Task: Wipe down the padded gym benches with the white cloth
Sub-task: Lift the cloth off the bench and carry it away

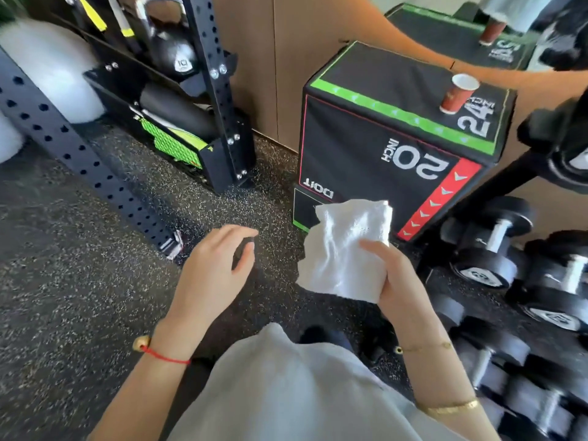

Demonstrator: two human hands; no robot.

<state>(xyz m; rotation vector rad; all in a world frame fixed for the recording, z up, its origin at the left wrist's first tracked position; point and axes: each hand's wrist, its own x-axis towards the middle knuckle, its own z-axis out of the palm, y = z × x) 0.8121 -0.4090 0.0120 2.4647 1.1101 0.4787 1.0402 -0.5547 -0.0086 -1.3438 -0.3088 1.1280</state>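
Right hand (402, 278) grips a crumpled white cloth (345, 249), held up over the speckled black rubber floor (79, 281). Left hand (216, 265) hovers beside it, fingers loosely curled, holding nothing. Ahead sits a black padded box with green and red trim (381, 148), a red paper cup (458, 93) upright on top. Black dumbbells (496, 249) lie at right; a black perforated steel rack (219, 90) stands at left.

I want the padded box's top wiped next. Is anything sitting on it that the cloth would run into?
Yes. A red paper cup stands upright on the padded box, near its right edge. The right hand holds the white cloth low in front of the box.
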